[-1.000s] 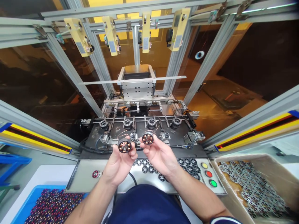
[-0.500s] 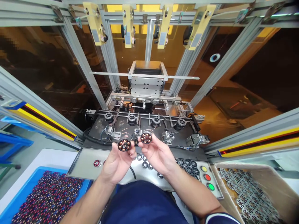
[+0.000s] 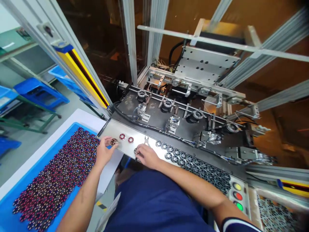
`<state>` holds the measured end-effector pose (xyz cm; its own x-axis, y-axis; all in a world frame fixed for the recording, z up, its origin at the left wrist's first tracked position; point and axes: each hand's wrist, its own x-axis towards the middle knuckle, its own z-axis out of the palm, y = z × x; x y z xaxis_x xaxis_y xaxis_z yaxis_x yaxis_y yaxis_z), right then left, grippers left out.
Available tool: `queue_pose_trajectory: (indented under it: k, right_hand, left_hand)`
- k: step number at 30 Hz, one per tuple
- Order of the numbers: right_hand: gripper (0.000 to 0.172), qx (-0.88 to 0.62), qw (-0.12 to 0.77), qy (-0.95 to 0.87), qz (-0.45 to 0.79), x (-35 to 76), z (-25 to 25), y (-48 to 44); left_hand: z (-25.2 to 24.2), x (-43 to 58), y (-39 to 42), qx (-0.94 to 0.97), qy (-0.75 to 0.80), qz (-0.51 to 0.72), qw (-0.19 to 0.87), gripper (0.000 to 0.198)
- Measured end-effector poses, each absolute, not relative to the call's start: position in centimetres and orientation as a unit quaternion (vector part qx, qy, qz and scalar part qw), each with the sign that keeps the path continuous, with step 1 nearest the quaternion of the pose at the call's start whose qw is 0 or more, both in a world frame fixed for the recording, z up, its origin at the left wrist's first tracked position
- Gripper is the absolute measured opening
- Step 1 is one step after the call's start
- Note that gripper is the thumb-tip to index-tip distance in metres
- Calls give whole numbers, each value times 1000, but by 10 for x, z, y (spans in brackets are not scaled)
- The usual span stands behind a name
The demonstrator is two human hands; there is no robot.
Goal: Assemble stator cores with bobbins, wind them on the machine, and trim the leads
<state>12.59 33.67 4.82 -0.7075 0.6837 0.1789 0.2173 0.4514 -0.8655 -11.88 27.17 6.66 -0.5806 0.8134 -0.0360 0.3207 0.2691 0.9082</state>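
My left hand [image 3: 104,152] is closed, its thumb and fingers gripping a copper-wound motor stator [image 3: 113,141] over the left end of the metal tray [image 3: 126,149]. Between the fingertips of my right hand [image 3: 148,157] is another wound stator [image 3: 135,150], low at the tray's front edge; whether it touches the tray I cannot tell. Cutting pliers [image 3: 146,141] lie beside that hand, jaws pointing away, handles mostly hidden beneath it. Two red-faced stators, a left one [image 3: 122,136] and a right one [image 3: 130,140], rest on the tray between my hands.
Left of the tray, a blue bin [image 3: 76,126] holds many wound stators. Bare grey cores [image 3: 193,162] cover the tray's right part, before the coloured buttons [image 3: 238,195]. Behind stands a machine with round fixtures [image 3: 167,104]. A yellow light-curtain post [image 3: 84,77] rises at left.
My view has swung left and down. Both hands, each with a stator, have parted and dropped from in front of the fixtures to the tray's left part.
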Motion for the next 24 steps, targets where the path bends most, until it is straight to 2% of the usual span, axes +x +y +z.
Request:
queue_pose_trajectory:
  k: [4, 6, 10, 13, 20, 24]
  right_hand:
    - [1, -265, 200, -866, 373, 94, 14, 340]
    - [5, -261, 181, -884, 342, 89, 12, 339]
    - [21, -258, 166, -904, 298, 96, 26, 341]
    - [23, -272, 172, -906, 276, 102, 36, 359]
    - [50, -207, 133, -920, 304, 84, 28, 404]
    - [48, -201, 138, -901, 360, 71, 22, 406]
  left_hand:
    - [29, -124, 273, 420, 797, 384, 203, 42]
    - [23, -126, 275, 434, 811, 350, 176, 40]
    - [32, -126, 276, 478, 812, 299, 151, 54]
    - [42, -122, 281, 528, 790, 273, 150, 65]
    - [40, -109, 307, 566, 766, 253, 170, 63]
    - [40, -106, 313, 552, 763, 284, 178, 56]
